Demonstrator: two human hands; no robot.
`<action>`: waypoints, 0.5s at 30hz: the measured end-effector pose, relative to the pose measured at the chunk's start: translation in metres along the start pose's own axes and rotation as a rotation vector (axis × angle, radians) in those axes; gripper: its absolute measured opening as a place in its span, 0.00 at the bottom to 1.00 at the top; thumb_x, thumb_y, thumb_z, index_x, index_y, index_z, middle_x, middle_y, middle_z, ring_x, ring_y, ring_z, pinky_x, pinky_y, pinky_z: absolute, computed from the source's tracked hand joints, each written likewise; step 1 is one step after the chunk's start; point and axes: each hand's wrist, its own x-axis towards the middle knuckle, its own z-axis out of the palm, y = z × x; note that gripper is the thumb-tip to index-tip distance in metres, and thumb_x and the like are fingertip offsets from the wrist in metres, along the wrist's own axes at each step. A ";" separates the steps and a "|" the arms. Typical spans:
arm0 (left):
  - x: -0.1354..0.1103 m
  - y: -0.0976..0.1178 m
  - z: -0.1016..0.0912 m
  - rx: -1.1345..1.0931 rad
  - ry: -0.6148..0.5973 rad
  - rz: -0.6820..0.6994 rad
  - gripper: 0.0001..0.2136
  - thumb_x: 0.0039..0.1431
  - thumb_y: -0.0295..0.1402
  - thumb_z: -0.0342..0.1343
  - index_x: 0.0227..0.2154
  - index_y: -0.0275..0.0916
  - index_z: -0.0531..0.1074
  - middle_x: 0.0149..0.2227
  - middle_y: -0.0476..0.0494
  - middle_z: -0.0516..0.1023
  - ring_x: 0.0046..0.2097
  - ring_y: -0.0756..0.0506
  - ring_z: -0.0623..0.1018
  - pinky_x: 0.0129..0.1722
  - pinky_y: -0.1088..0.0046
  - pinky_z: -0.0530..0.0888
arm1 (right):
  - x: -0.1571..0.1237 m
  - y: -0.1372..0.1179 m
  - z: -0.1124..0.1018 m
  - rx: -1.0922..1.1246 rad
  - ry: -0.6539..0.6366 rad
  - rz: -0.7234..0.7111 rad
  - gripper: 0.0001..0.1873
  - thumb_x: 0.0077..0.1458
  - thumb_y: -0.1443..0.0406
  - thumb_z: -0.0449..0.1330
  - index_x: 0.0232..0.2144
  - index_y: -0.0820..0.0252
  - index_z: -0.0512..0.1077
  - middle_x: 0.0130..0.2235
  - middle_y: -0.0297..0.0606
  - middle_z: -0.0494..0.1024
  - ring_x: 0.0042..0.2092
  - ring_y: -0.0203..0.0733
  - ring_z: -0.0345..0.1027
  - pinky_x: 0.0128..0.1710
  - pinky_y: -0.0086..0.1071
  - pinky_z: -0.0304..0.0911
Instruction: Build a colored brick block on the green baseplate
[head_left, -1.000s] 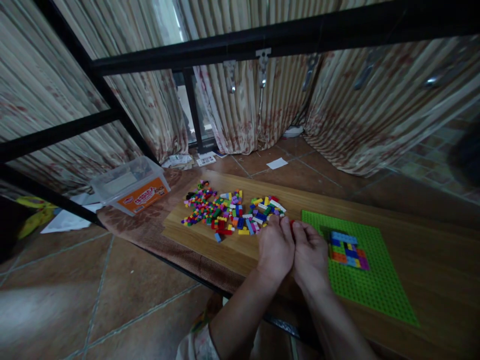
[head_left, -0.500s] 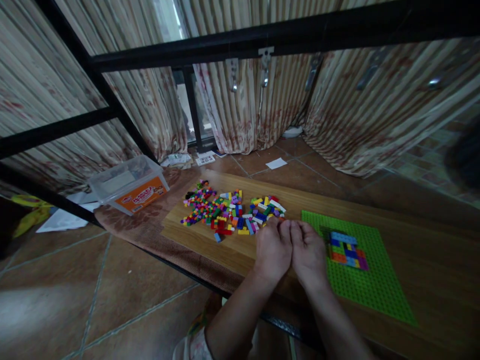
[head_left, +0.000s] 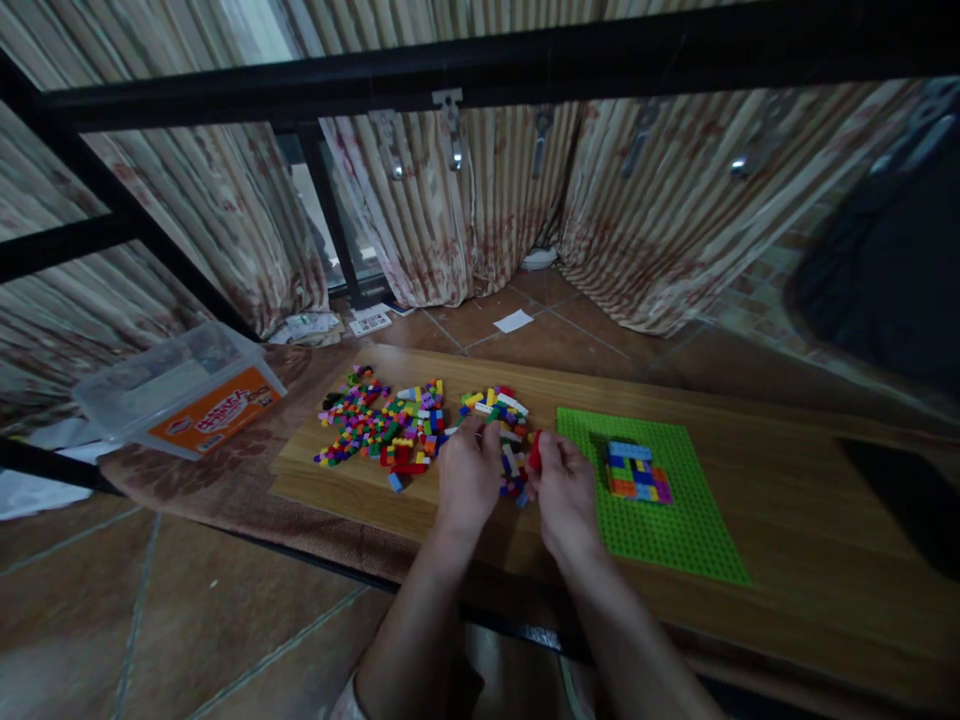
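A heap of small coloured bricks (head_left: pixel 390 425) lies on a wooden board (head_left: pixel 750 470). My left hand (head_left: pixel 469 478) rests at the heap's right edge, fingers curled down among the bricks; what they grip is hidden. My right hand (head_left: pixel 564 490) is just beside it, pinching a small red brick (head_left: pixel 535 452) between thumb and fingers. To the right lies a green baseplate (head_left: pixel 660 520) with a flat block of joined coloured bricks (head_left: pixel 637 472) on it.
A clear plastic box with an orange label (head_left: pixel 180 390) sits at the left on a brown cloth. Black metal frame bars (head_left: pixel 480 60) cross overhead. Striped curtains hang behind, papers lie on the tiled floor, and a dark shape (head_left: pixel 885 280) stands at the right.
My hands, pressed together before, have parted. The left went to the brick heap and the right now shows a red brick. The view shifted, so everything sits further left.
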 end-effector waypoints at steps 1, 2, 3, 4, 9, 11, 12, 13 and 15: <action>0.004 -0.003 -0.004 0.070 0.014 -0.003 0.12 0.62 0.37 0.48 0.29 0.37 0.73 0.26 0.42 0.76 0.28 0.46 0.74 0.28 0.73 0.61 | -0.001 -0.002 0.000 0.069 -0.016 0.055 0.18 0.52 0.49 0.56 0.26 0.57 0.65 0.19 0.25 0.65 0.18 0.32 0.57 0.17 0.26 0.51; 0.007 -0.007 -0.008 0.133 0.025 -0.007 0.12 0.62 0.38 0.48 0.29 0.38 0.73 0.26 0.41 0.76 0.29 0.45 0.75 0.28 0.72 0.62 | -0.002 -0.003 0.000 0.123 -0.029 0.096 0.18 0.51 0.49 0.58 0.25 0.57 0.64 0.18 0.24 0.63 0.17 0.30 0.55 0.16 0.25 0.50; 0.010 -0.010 -0.010 0.188 0.032 -0.010 0.12 0.62 0.38 0.49 0.29 0.38 0.74 0.26 0.40 0.77 0.29 0.43 0.75 0.29 0.72 0.62 | -0.003 -0.005 0.000 0.157 -0.041 0.117 0.18 0.50 0.50 0.59 0.25 0.57 0.64 0.18 0.23 0.63 0.17 0.29 0.54 0.15 0.24 0.50; 0.012 -0.013 -0.012 0.235 0.038 -0.013 0.12 0.61 0.39 0.50 0.29 0.39 0.74 0.26 0.40 0.77 0.30 0.42 0.76 0.30 0.71 0.63 | -0.005 -0.006 0.000 0.171 -0.057 0.114 0.18 0.50 0.50 0.60 0.25 0.57 0.64 0.17 0.22 0.63 0.16 0.28 0.53 0.15 0.24 0.50; 0.019 -0.018 -0.016 0.418 0.030 -0.057 0.12 0.60 0.38 0.51 0.32 0.39 0.76 0.30 0.37 0.80 0.36 0.40 0.79 0.34 0.70 0.67 | -0.010 -0.007 -0.001 0.190 -0.126 0.127 0.19 0.49 0.49 0.61 0.24 0.58 0.65 0.17 0.23 0.65 0.16 0.28 0.56 0.14 0.23 0.53; 0.020 -0.018 -0.016 0.503 -0.003 -0.071 0.12 0.61 0.37 0.49 0.34 0.38 0.76 0.32 0.37 0.81 0.37 0.41 0.79 0.35 0.71 0.67 | -0.011 -0.007 -0.002 0.211 -0.140 0.163 0.20 0.47 0.48 0.63 0.25 0.58 0.66 0.17 0.24 0.66 0.16 0.28 0.58 0.14 0.23 0.54; 0.020 -0.019 -0.016 0.528 -0.013 -0.073 0.12 0.62 0.37 0.49 0.34 0.39 0.76 0.33 0.37 0.81 0.38 0.41 0.79 0.35 0.71 0.68 | -0.011 -0.008 -0.003 0.226 -0.145 0.180 0.20 0.46 0.49 0.64 0.26 0.58 0.66 0.18 0.24 0.67 0.17 0.29 0.59 0.15 0.23 0.55; 0.020 -0.019 -0.016 0.543 -0.021 -0.072 0.12 0.62 0.36 0.48 0.34 0.39 0.76 0.33 0.38 0.81 0.39 0.41 0.79 0.35 0.72 0.68 | -0.010 -0.009 -0.004 0.243 -0.149 0.198 0.20 0.45 0.49 0.65 0.26 0.58 0.67 0.18 0.24 0.68 0.17 0.29 0.61 0.16 0.23 0.57; 0.021 -0.021 -0.016 0.547 -0.031 -0.059 0.12 0.62 0.35 0.48 0.34 0.39 0.76 0.34 0.39 0.81 0.39 0.42 0.80 0.35 0.72 0.68 | -0.008 -0.012 -0.007 0.285 -0.150 0.235 0.21 0.41 0.50 0.67 0.28 0.59 0.67 0.20 0.25 0.71 0.19 0.29 0.63 0.18 0.23 0.61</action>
